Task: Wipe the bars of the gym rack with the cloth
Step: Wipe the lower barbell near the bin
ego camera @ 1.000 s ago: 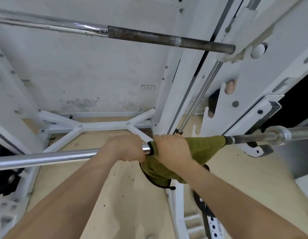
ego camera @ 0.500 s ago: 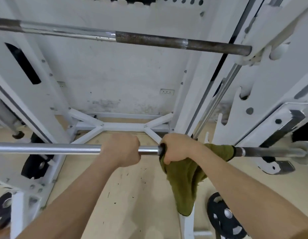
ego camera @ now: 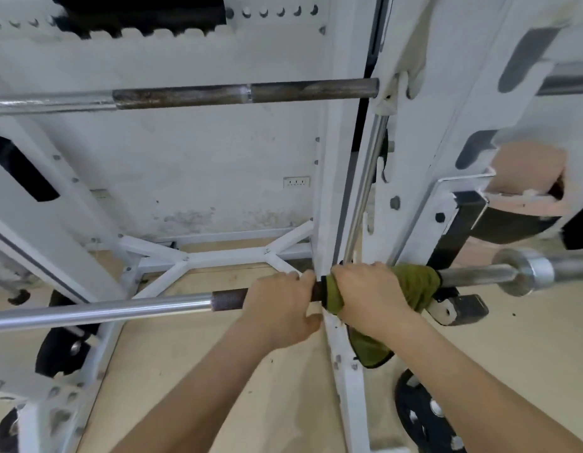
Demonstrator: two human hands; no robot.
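Two hands are working here, with one cloth, and two long bars are crossing the view. Closest in, two bare forearms are reaching forward. The left hand (ego camera: 280, 305) and the right hand (ego camera: 368, 295) are sitting side by side on the lower bar (ego camera: 120, 308), almost touching. Two black weight plates are showing plainly down low, one plate (ego camera: 417, 416) at the bottom right and another plate (ego camera: 61, 351) at the left by the rack's foot. Farther up, the upper bar (ego camera: 218, 94) is running across, rusty brown along its right part. Behind it, one wall socket (ego camera: 296, 182) is sitting on the white wall.

Plenty is hiding. The frame edge is cutting the bottom-right plate, both bars are running off the left edge, and a dark shape in the bottom-left corner is too cropped to name. The right side of the rack is smearing and hard to read.

Now the grip. The left hand is clenching the bare dark stretch of the lower bar, fingers wrapping over the top. The right hand is grasping the green cloth (ego camera: 417, 286), squeezing it round the same bar just beside the white upright (ego camera: 336, 158). The cloth is wrapping the bar out past the knuckles, with a loose tail dangling below the wrist.
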